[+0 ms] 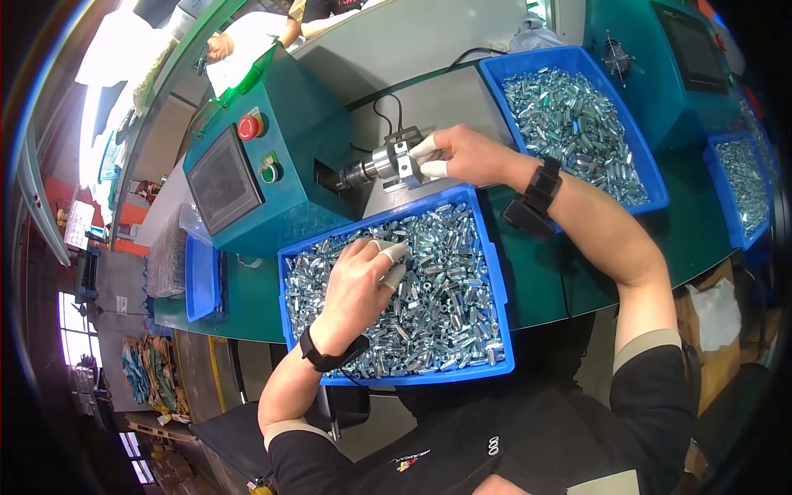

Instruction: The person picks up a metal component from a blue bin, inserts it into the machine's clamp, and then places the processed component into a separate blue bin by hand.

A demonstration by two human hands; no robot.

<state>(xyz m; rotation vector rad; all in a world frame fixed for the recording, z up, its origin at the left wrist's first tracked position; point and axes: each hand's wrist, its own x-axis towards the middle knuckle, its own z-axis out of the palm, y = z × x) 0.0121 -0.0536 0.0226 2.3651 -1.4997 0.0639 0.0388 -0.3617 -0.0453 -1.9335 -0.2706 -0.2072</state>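
My left hand (360, 285) rests palm down in a blue bin (499, 313) filled with several small shiny metal parts (445, 280); its fingertips wear white finger cots and curl onto the parts. My right hand (460, 155), also with white cots on the fingertips, pinches at the metal fixture (388, 162) that sticks out of a teal machine (264, 157). Whether a part sits between those fingers I cannot tell. Each wrist carries a black band.
A second blue bin (652, 177) of the same metal parts stands at the right, and a third (747, 186) further right beside another teal machine (676, 49). The near machine has a dark screen, a red button and a green button. An empty blue tray (200, 276) lies at left. Another person sits at the far end.
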